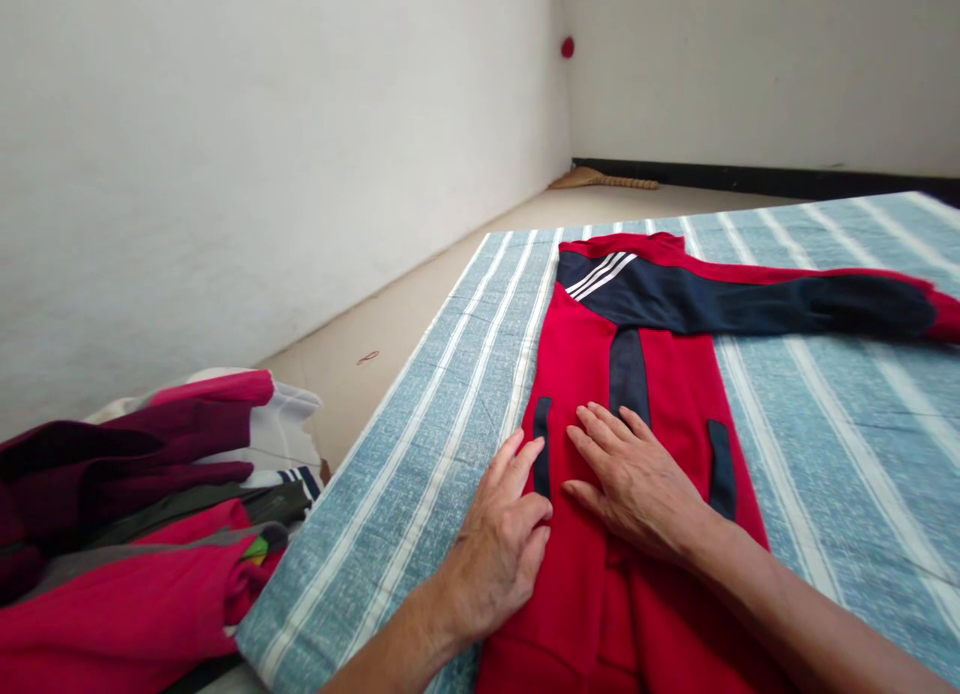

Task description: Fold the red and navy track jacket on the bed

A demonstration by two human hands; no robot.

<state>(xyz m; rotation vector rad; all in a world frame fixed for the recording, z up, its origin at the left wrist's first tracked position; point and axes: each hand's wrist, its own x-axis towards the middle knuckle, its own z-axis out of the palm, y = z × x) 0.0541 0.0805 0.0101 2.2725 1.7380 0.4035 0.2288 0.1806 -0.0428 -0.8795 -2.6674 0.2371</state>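
A red jacket with navy panels and white shoulder stripes lies on a blue-and-white striped cloth. One navy sleeve stretches out to the right. My left hand rests on the jacket's left edge beside a navy pocket strip, its fingers bent slightly but apart. Flat on the middle of the jacket lies my right hand, fingers extended, just below a navy vertical panel. Folds show in the red fabric near the lower hem, partly covered by my right forearm.
A heap of clothes in pink, maroon, dark green and white sits at the lower left. White walls meet at the back, where a broom lies on the floor. A thin reddish loop is on the floor.
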